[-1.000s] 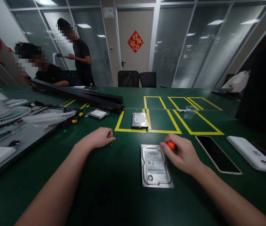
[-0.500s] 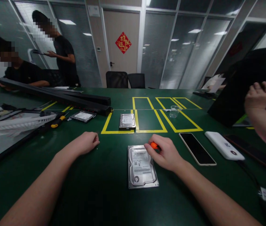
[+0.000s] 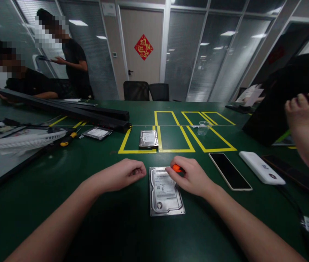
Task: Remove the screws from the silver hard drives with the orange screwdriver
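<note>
Hard disk drive [image 3: 167, 196] lies flat at lower centre; I judge it rigid, rather heavy, smooth, shock-sensitive, best gripped by its long edges. Right hand [image 3: 191, 177] is closed around an orange object [image 3: 176, 168], mostly hidden. Left hand [image 3: 125, 174] is curled, apart; whether it holds something, I cannot tell.

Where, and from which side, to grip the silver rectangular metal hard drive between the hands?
Probably the long left edge of the silver hard drive, from the left: it lies flat, label up, that edge uncovered, the left hand close. The right hand, holding an orange object, overlaps its far right corner.
</note>
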Demonstrator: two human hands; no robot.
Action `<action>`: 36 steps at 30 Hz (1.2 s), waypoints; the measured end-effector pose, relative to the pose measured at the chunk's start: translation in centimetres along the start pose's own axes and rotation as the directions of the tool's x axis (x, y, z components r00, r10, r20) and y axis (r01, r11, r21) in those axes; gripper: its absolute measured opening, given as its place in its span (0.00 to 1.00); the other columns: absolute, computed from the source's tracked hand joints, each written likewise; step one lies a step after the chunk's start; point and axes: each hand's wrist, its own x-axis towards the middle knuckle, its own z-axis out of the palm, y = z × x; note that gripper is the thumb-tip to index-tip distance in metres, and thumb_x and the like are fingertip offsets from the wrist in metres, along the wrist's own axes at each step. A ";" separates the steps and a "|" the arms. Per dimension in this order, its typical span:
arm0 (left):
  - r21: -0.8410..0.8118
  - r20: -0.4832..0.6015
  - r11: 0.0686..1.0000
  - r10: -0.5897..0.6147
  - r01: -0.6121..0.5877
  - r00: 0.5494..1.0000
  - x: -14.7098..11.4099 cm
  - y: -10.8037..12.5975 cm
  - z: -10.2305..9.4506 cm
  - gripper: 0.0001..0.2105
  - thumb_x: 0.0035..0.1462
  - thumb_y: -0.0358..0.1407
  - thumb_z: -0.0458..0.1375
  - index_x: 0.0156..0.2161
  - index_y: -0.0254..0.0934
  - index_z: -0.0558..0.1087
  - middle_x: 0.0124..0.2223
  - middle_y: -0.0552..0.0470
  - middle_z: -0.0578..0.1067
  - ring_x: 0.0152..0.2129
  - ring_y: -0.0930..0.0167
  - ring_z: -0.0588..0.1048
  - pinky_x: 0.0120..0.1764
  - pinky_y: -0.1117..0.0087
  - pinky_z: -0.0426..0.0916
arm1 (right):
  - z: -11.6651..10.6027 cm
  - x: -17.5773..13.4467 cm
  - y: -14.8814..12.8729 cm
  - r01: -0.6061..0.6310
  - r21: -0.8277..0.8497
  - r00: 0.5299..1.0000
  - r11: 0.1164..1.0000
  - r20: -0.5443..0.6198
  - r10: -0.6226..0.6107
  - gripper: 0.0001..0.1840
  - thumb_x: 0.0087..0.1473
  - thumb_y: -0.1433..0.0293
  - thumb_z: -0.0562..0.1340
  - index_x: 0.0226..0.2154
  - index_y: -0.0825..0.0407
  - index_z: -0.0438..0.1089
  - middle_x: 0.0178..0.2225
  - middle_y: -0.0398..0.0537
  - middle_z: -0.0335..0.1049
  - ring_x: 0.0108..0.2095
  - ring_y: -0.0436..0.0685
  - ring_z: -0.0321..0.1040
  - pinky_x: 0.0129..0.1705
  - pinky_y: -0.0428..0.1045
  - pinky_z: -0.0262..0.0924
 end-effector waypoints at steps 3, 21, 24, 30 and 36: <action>-0.026 0.080 0.998 0.059 -0.057 0.995 0.2 1.1 0.9 0.07 0.65 0.34 0.55 0.41 0.38 0.75 0.37 0.53 0.78 0.31 0.71 0.74 0.34 0.73 0.65 | 0.0 0.0 0.0 -0.008 -0.010 1.000 1.000 0.007 0.008 0.12 0.66 0.64 0.60 0.32 0.51 0.66 0.29 0.44 0.65 0.30 0.54 0.63 0.34 0.50 0.54; 0.015 0.126 0.995 0.097 -0.099 0.987 0.7 1.7 2.1 0.04 0.65 0.32 0.55 0.37 0.37 0.72 0.35 0.54 0.75 0.30 0.72 0.71 0.32 0.73 0.61 | 0.2 -0.1 0.0 0.000 -0.009 1.000 1.000 0.025 0.001 0.11 0.65 0.65 0.61 0.32 0.51 0.65 0.29 0.43 0.65 0.30 0.53 0.63 0.34 0.49 0.53; 0.018 0.122 0.995 0.097 -0.100 0.988 0.7 1.8 2.2 0.04 0.65 0.31 0.56 0.37 0.38 0.72 0.36 0.54 0.75 0.30 0.72 0.71 0.32 0.73 0.61 | 0.3 -0.1 -0.1 -0.002 -0.011 1.000 1.000 0.027 0.003 0.10 0.65 0.65 0.61 0.32 0.51 0.65 0.29 0.43 0.65 0.30 0.53 0.63 0.34 0.49 0.53; 0.011 0.116 0.998 0.068 -0.070 0.991 0.8 1.7 2.3 0.03 0.65 0.33 0.57 0.38 0.38 0.73 0.37 0.54 0.76 0.31 0.71 0.71 0.33 0.72 0.62 | 0.3 0.0 -0.1 -0.006 -0.022 1.000 1.000 0.028 0.006 0.10 0.65 0.65 0.61 0.32 0.51 0.66 0.29 0.43 0.65 0.30 0.53 0.63 0.34 0.49 0.53; -0.024 0.132 1.000 0.021 -0.018 0.991 1.0 1.4 2.5 0.04 0.65 0.35 0.57 0.39 0.39 0.74 0.36 0.55 0.76 0.31 0.71 0.72 0.33 0.72 0.63 | 0.4 -0.1 0.0 0.000 -0.010 1.000 1.000 0.009 0.000 0.11 0.65 0.65 0.60 0.32 0.51 0.65 0.28 0.43 0.65 0.29 0.52 0.63 0.34 0.49 0.54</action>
